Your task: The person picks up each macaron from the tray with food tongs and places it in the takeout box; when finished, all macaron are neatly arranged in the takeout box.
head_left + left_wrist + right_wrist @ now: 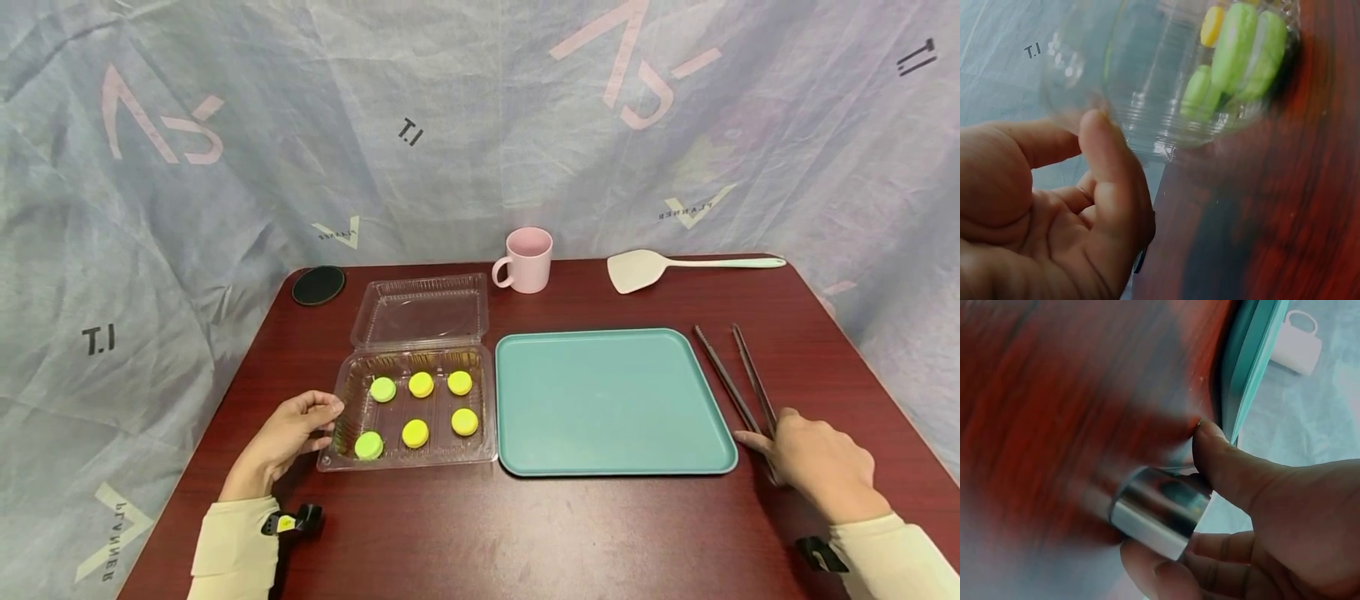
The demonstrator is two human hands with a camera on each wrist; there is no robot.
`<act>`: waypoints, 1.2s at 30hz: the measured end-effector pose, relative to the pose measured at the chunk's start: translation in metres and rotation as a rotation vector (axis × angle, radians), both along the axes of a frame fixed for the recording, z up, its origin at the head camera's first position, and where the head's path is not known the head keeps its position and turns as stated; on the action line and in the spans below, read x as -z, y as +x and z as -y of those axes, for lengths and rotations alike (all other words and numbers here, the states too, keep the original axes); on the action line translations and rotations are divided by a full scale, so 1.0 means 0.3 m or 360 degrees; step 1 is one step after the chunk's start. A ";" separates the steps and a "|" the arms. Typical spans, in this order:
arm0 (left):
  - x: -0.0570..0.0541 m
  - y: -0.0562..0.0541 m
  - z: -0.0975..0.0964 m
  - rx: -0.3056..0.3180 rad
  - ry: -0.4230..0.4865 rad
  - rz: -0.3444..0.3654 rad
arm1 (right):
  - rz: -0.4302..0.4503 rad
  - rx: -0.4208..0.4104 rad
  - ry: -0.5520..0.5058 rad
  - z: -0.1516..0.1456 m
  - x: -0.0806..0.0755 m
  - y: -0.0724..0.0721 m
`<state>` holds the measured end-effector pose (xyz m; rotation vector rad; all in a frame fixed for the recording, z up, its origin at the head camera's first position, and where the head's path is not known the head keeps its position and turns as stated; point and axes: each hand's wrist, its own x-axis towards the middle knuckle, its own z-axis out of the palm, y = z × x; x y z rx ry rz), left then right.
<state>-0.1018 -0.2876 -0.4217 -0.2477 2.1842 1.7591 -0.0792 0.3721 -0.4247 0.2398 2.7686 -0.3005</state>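
Observation:
A clear plastic clamshell container (438,458) lies with its lid (420,321) folded back. Inside it sit two green macarons (368,446) and several yellow macarons (416,433), spaced apart in two rows. My left hand (296,429) pinches the container's left rim between thumb and finger; the left wrist view shows the fingertips (1094,125) at the clear edge. On the right, my right hand (821,458) grips metal tongs (726,379) near their joined end, arms spread and pointing away from me. The right wrist view shows the tongs' shiny end (1160,512) between thumb and fingers.
A teal tray (615,404) lies between the container and the tongs. Behind stand a pink mug (529,262) and a white spatula (637,271). A dark round coaster (318,285) lies at the back left. Grey cloth (450,183) hangs behind the table.

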 end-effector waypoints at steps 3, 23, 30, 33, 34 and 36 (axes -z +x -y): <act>-0.005 0.002 0.008 0.0029 -0.0087 -0.0002 | 0.0038 -0.0011 -0.0014 0.007 0.000 -0.008; -0.128 -0.118 0.055 0.0224 -0.0448 -0.0112 | -0.0321 -0.0467 -0.0061 0.344 -0.175 -0.282; -0.152 -0.237 0.062 0.0320 -0.0362 -0.0028 | -0.0166 -0.0759 -0.0512 0.610 -0.184 -0.475; -0.159 -0.296 0.063 0.0358 -0.0297 0.0033 | -0.0039 -0.0729 -0.0697 0.709 -0.168 -0.546; -0.159 -0.316 0.065 0.0363 -0.0281 0.0056 | -0.0006 -0.0699 -0.0759 0.740 -0.163 -0.564; -0.156 -0.352 0.067 0.0348 -0.0253 0.0106 | 0.0063 -0.0627 -0.0906 0.794 -0.146 -0.599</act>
